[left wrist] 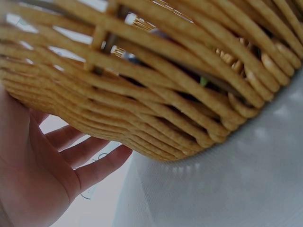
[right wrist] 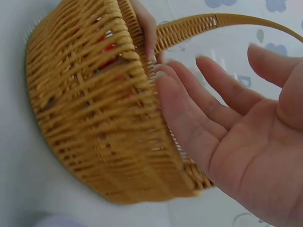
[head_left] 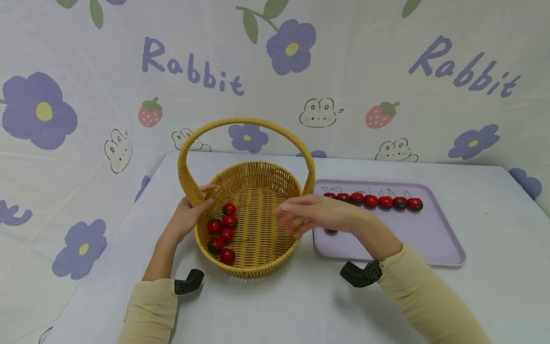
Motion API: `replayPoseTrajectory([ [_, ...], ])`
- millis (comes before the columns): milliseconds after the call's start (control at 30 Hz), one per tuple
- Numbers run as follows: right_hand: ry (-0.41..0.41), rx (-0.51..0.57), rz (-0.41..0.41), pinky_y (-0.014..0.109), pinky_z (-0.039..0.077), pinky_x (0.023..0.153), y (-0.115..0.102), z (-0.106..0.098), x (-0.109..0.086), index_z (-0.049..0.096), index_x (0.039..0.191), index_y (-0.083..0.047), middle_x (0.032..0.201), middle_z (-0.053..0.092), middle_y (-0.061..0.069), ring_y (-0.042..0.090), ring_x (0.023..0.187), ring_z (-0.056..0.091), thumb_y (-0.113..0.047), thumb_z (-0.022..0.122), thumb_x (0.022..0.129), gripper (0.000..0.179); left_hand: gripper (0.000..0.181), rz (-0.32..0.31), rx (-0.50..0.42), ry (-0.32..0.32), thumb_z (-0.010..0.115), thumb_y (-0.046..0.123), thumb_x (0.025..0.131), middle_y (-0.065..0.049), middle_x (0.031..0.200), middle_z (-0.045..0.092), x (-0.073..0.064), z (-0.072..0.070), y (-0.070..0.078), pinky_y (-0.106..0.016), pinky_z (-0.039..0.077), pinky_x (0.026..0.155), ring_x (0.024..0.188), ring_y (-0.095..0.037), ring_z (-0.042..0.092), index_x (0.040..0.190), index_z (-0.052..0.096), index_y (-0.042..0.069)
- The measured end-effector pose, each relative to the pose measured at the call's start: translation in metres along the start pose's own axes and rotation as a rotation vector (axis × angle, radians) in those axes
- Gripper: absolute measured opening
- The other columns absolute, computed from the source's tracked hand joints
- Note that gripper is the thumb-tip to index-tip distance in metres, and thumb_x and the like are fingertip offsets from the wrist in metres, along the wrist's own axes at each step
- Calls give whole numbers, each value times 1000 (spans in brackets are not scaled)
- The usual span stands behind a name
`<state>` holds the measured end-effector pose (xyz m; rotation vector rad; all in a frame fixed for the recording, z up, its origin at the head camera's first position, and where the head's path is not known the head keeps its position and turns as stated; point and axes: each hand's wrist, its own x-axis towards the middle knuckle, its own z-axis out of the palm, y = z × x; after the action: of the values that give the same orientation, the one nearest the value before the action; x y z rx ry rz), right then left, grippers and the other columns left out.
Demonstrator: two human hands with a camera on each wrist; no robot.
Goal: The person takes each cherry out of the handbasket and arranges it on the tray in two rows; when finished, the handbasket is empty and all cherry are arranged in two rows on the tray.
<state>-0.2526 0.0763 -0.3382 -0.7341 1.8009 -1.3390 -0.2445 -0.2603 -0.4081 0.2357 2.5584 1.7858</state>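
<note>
A yellow wicker basket [head_left: 258, 272] with a tall arched handle stands on the table. Several dark red cherries [head_left: 227, 235] lie in its left half. At the left rim, by the foot of the handle, my left hand [head_left: 186, 215] holds the basket, thumb over the edge; in the left wrist view its other fingers [left wrist: 102, 165] lie along the outside of the weave. My right hand [head_left: 320, 213] hovers over the basket's right rim, fingers loosely extended and palm bare in the right wrist view. A row of stemmed cherries [head_left: 385, 202] sits to its right.
The cherry row lies along the back of a lilac tray [head_left: 412, 239] right of the basket. One more cherry [head_left: 331, 231] on the tray is partly hidden under my right hand. Behind the white table [head_left: 266, 310] hangs a printed cloth [head_left: 352, 62].
</note>
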Motion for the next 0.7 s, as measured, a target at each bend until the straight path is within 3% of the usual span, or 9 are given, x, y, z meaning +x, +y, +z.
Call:
replayPoseTrajectory([
  [200, 4, 41, 22, 40, 47, 93, -2, 11, 17, 50, 135, -2, 126, 55, 23, 38, 116, 53, -33, 43, 103, 45, 42, -2, -5, 3, 50, 18, 100, -20, 143, 41, 0, 0, 0, -60, 27, 103, 128, -39, 40, 139, 46, 6],
  [467, -36, -24, 47, 38, 51, 87, -6, 31, 41, 54, 132, -4, 123, 58, 19, 31, 108, 59, -32, 46, 102, 42, 42, -2, -6, 5, 51, 18, 100, -20, 143, 41, 0, 0, -1, -59, 27, 104, 129, -39, 40, 139, 46, 6],
  [700, 0, -83, 99, 37, 53, 82, -7, 46, 57, 59, 126, -3, 113, 63, 14, 26, 99, 62, -35, 51, 99, 43, 42, 1, -11, 4, 51, 18, 100, -20, 144, 40, 1, 0, -1, -59, 26, 104, 130, -39, 39, 139, 46, 5],
])
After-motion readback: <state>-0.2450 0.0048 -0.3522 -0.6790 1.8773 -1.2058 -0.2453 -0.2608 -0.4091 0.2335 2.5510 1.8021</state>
